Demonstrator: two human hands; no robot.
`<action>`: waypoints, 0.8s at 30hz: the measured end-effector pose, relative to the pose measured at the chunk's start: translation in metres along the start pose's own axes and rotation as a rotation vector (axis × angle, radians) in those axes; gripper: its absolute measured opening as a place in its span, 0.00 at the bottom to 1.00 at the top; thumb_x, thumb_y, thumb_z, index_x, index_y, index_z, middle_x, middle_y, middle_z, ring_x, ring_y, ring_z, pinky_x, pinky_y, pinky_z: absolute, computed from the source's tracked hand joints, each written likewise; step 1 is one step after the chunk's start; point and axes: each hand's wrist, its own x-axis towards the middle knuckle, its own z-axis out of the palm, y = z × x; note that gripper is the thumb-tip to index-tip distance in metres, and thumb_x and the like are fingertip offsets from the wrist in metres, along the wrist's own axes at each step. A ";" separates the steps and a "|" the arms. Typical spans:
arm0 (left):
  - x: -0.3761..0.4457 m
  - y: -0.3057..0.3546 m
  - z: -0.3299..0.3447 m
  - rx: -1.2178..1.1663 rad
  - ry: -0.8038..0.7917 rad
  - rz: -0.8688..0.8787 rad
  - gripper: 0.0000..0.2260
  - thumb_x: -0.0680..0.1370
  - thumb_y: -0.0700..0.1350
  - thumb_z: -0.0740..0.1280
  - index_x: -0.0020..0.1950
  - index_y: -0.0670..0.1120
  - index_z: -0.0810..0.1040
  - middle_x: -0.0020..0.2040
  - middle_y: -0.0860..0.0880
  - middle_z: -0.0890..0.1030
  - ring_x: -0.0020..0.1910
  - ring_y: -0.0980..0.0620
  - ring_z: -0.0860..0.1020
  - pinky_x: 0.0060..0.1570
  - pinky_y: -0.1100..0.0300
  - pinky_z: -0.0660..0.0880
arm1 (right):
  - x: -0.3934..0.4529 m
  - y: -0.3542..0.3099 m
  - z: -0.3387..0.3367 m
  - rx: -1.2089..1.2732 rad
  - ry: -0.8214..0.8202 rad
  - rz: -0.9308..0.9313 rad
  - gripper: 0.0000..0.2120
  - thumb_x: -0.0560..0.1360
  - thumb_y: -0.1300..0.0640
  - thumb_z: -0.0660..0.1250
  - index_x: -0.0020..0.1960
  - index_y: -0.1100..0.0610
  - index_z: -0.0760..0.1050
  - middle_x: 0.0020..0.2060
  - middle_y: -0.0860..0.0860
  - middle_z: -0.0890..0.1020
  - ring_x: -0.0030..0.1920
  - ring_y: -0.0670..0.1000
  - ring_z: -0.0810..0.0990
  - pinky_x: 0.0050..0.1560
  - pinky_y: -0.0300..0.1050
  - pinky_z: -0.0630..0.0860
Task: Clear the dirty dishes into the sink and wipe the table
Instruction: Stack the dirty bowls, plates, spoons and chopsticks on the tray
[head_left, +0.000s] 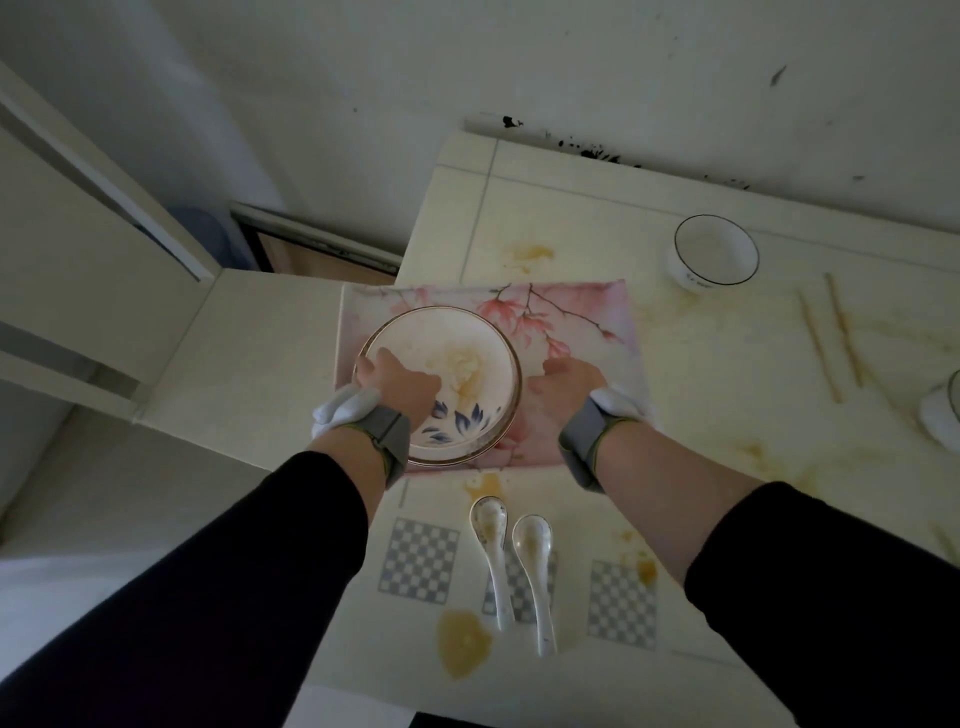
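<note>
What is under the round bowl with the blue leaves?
The bowl sits on the left part of a pink floral rectangular plate, which the right hand also touches. The left hand covers part of the bowl; the plate surface beneath the bowl is hidden.

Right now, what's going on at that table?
A person is clearing dirty dishes. The left hand grips the rim of a round bowl sitting on a pink floral plate; the right hand rests on that plate. Two spoons, chopsticks and a white bowl remain on the stained table.
</note>
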 end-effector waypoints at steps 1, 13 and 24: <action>-0.005 0.003 0.002 -0.142 0.016 -0.027 0.27 0.75 0.46 0.66 0.71 0.39 0.63 0.70 0.39 0.65 0.69 0.38 0.66 0.68 0.45 0.65 | -0.003 0.004 -0.006 0.003 0.032 0.002 0.22 0.74 0.57 0.67 0.68 0.56 0.71 0.61 0.54 0.78 0.54 0.54 0.79 0.26 0.30 0.68; -0.083 0.122 0.076 -0.360 -0.264 0.299 0.23 0.77 0.45 0.65 0.72 0.46 0.68 0.69 0.47 0.73 0.65 0.45 0.73 0.63 0.56 0.70 | -0.047 0.092 -0.125 0.089 0.255 -0.038 0.18 0.74 0.57 0.67 0.64 0.54 0.75 0.60 0.51 0.80 0.59 0.54 0.78 0.53 0.40 0.72; -0.091 0.266 0.153 -0.535 -0.319 0.226 0.18 0.77 0.45 0.63 0.65 0.40 0.74 0.59 0.39 0.80 0.60 0.40 0.78 0.61 0.45 0.75 | -0.008 0.155 -0.237 0.140 0.268 -0.069 0.15 0.76 0.56 0.67 0.62 0.53 0.77 0.57 0.50 0.81 0.55 0.52 0.79 0.48 0.38 0.70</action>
